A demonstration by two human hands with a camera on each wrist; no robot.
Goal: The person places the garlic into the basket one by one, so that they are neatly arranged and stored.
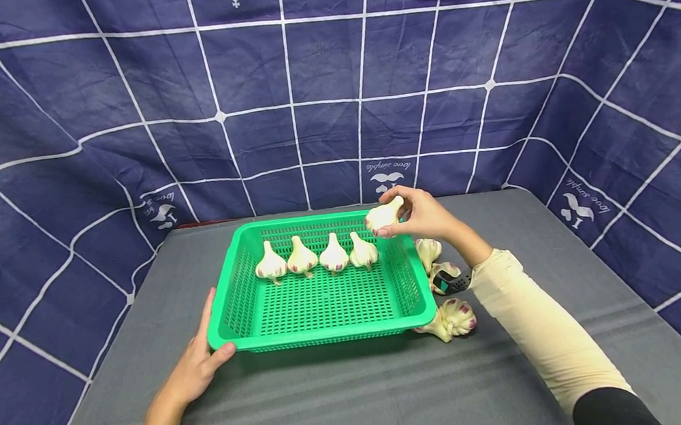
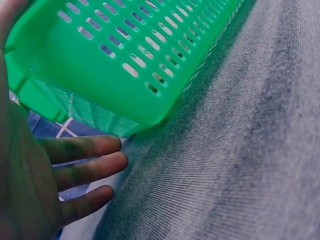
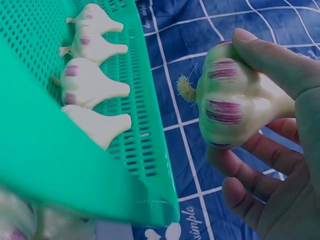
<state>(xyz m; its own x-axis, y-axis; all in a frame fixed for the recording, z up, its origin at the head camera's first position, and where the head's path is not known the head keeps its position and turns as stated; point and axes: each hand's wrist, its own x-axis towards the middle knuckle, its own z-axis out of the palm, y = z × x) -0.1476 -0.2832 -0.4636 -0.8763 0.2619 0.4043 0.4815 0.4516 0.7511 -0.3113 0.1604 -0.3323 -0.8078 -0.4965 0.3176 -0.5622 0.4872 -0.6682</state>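
Note:
My right hand (image 1: 417, 212) pinches a white garlic bulb (image 3: 222, 100) with purple streaks between thumb and fingers, its root end pointing away from the palm. It is above the back right corner of the green plastic basket (image 1: 328, 335). Inside the basket, several garlic bulbs (image 1: 333, 254) stand in a row near the back wall, stems towards the back. My left hand (image 1: 194, 367) rests spread around the basket's front left corner, thumb along the front rim and a finger along the left side. In the left wrist view, its other fingers (image 2: 90, 165) stretch out straight below the basket.
More garlic bulbs (image 1: 457, 317) lie on the grey cloth (image 1: 346, 397) along the basket's right side, partly hidden by the rim and my right wrist. A blue checked curtain (image 1: 333, 131) rises behind the table and on both sides.

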